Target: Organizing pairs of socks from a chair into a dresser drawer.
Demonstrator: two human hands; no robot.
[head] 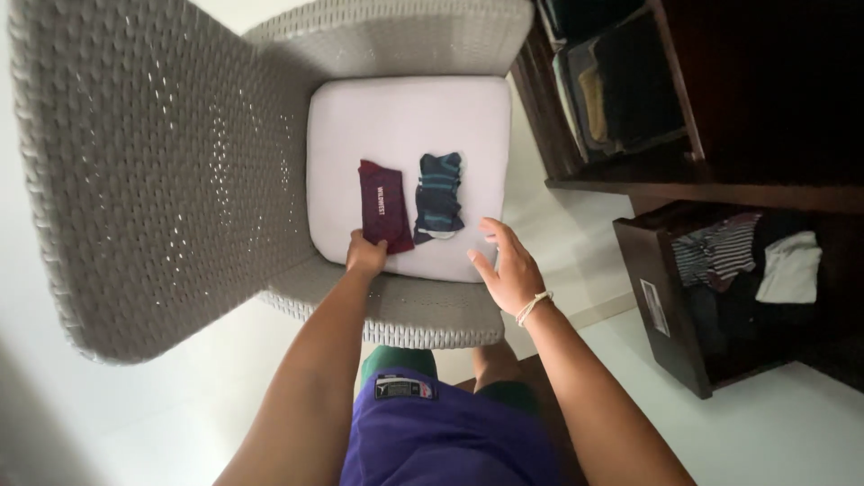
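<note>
A folded maroon sock pair [382,202] lies on the pale cushion [405,117] of a grey wicker chair [162,180]. Beside it to the right lies a folded dark blue striped sock pair [439,193]. My left hand [365,255] rests at the near end of the maroon pair, fingers closed against it. My right hand [508,265] hovers open, fingers spread, just right of and below the striped pair, holding nothing. A cord bracelet circles that wrist.
A dark wooden wardrobe [720,180] stands at the right with folded clothes on a shelf [621,90]. Its pulled-out drawer [666,306] holds striped, dark and white garments. The floor is white. My knees in purple shorts [441,423] are below.
</note>
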